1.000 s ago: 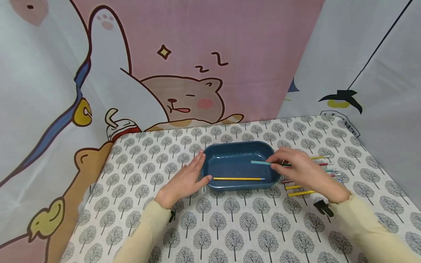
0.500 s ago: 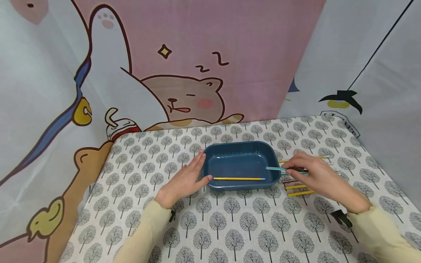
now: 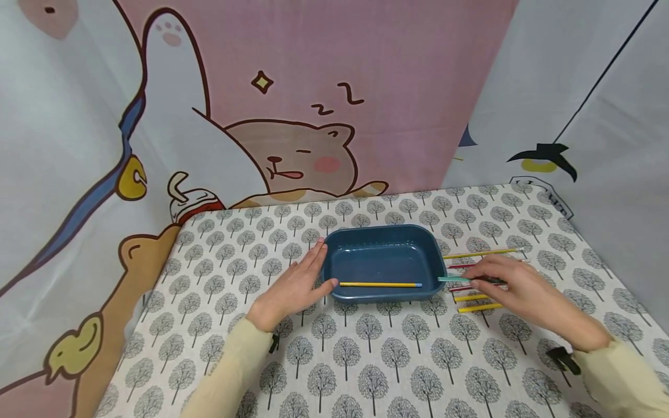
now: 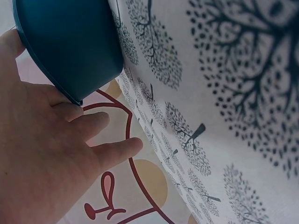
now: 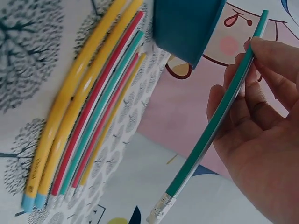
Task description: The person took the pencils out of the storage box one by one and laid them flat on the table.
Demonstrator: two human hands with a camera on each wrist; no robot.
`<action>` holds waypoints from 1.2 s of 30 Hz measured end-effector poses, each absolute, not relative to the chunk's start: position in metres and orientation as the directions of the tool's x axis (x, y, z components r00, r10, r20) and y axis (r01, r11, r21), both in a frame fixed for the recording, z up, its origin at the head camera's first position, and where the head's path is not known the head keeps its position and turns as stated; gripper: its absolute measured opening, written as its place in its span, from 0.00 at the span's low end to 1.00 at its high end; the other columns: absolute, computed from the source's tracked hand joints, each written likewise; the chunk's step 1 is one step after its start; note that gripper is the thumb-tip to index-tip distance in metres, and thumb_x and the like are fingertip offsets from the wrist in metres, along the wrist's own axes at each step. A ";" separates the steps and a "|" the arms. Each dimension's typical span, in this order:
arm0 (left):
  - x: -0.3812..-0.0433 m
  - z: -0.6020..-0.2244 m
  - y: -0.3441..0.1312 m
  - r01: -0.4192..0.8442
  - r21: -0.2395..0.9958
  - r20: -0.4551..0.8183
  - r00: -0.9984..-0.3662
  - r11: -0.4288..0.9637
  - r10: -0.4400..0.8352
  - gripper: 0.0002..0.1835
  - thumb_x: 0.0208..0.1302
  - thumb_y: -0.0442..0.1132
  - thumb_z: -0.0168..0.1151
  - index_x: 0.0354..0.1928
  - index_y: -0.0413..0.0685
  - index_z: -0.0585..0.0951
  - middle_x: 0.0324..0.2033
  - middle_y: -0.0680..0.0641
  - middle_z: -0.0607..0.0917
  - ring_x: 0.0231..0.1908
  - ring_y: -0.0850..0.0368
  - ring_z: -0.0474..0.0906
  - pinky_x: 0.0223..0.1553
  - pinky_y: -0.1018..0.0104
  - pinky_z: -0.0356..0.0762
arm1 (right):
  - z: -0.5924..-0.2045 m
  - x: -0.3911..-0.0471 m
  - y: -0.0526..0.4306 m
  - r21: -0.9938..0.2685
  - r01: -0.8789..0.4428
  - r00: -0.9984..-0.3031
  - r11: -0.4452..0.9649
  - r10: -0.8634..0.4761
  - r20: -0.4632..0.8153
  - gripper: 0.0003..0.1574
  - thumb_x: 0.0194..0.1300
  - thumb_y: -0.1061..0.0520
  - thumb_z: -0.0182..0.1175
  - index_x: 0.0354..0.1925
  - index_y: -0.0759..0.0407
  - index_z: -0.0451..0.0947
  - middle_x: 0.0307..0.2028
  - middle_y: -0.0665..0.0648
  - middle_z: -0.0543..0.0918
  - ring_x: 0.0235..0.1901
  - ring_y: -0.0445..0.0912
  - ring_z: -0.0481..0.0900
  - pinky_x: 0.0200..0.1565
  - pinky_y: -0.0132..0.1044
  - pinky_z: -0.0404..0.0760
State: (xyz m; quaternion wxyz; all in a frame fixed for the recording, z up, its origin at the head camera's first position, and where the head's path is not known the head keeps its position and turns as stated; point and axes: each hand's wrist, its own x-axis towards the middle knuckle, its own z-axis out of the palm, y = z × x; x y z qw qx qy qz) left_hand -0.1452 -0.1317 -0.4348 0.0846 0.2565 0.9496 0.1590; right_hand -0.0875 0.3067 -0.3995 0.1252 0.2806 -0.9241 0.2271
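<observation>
A dark blue rectangular tray (image 3: pixel 376 264) stands on the tree-patterned cloth, with one yellow pencil (image 3: pixel 378 284) lying along its front side. My left hand (image 3: pixel 292 287) rests against the tray's left end, its fingers fairly straight along the rim and the thumb at the near corner. In the left wrist view, the fingers touch the tray's outer wall (image 4: pixel 70 46). Between thumb and fingers my right hand (image 3: pixel 514 284) pinches a green pencil (image 5: pixel 215 116) with a white eraser end. The pencil's tip is at the tray's right rim; it is above the other pencils.
To the right of the tray several pencils lie side by side on the cloth: yellow ones (image 5: pixel 60 126), red ones (image 5: pixel 96 107) and another green one (image 5: pixel 103 102). My right hand partly hides them in the head view. A cartoon-printed curtain (image 3: pixel 407 87) hangs behind the table.
My right hand has moved right and towards me with the green pencil, drawing it from over the tray to above the pencil row. My left hand and the tray have stayed still.
</observation>
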 end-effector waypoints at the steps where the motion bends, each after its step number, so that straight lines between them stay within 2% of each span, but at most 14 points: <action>1: -0.145 -0.435 -0.132 0.462 0.345 -0.079 -0.853 0.817 0.516 0.47 0.77 0.67 0.44 0.83 0.45 0.43 0.81 0.54 0.34 0.81 0.49 0.43 0.73 0.37 0.59 | -0.400 -0.086 0.308 -0.344 -0.571 -0.814 0.745 -0.459 0.356 0.19 0.57 0.67 0.75 0.44 0.47 0.89 0.46 0.45 0.85 0.43 0.38 0.80 0.40 0.35 0.82; 9: -0.145 -0.434 -0.131 0.461 0.341 -0.077 -0.855 0.819 0.513 0.47 0.77 0.67 0.45 0.83 0.45 0.44 0.82 0.53 0.35 0.81 0.49 0.43 0.73 0.38 0.59 | -0.406 -0.079 0.319 -0.333 -0.535 -0.840 0.777 -0.445 0.312 0.18 0.56 0.65 0.76 0.44 0.49 0.90 0.45 0.45 0.84 0.43 0.41 0.80 0.38 0.39 0.83; 16: -0.144 -0.434 -0.131 0.463 0.343 -0.066 -0.856 0.817 0.513 0.47 0.78 0.65 0.46 0.83 0.45 0.44 0.82 0.53 0.35 0.81 0.49 0.44 0.73 0.37 0.59 | -0.413 -0.075 0.326 -0.344 -0.553 -0.830 0.759 -0.466 0.307 0.19 0.56 0.64 0.76 0.45 0.47 0.89 0.44 0.40 0.83 0.41 0.34 0.79 0.37 0.36 0.83; 22: -0.145 -0.434 -0.131 0.460 0.343 -0.069 -0.857 0.819 0.511 0.47 0.77 0.66 0.46 0.83 0.45 0.44 0.82 0.54 0.35 0.81 0.50 0.43 0.73 0.37 0.59 | -0.422 -0.072 0.332 -0.372 -0.566 -0.823 0.736 -0.483 0.298 0.20 0.55 0.66 0.76 0.45 0.47 0.89 0.43 0.41 0.83 0.38 0.31 0.78 0.33 0.34 0.82; 29: -0.145 -0.434 -0.131 0.461 0.338 -0.077 -0.856 0.821 0.512 0.47 0.77 0.67 0.45 0.83 0.45 0.44 0.82 0.53 0.35 0.81 0.51 0.43 0.73 0.37 0.60 | -0.431 -0.069 0.336 -0.352 -0.584 -0.810 0.732 -0.499 0.307 0.21 0.54 0.66 0.77 0.44 0.45 0.89 0.42 0.39 0.83 0.38 0.31 0.79 0.34 0.33 0.82; 36: -0.145 -0.433 -0.131 0.460 0.336 -0.083 -0.855 0.822 0.513 0.47 0.77 0.67 0.44 0.83 0.45 0.44 0.82 0.53 0.35 0.81 0.51 0.42 0.73 0.38 0.60 | -0.440 -0.069 0.342 -0.349 -0.586 -0.810 0.731 -0.512 0.287 0.21 0.53 0.66 0.77 0.42 0.46 0.89 0.40 0.38 0.81 0.37 0.29 0.76 0.33 0.32 0.80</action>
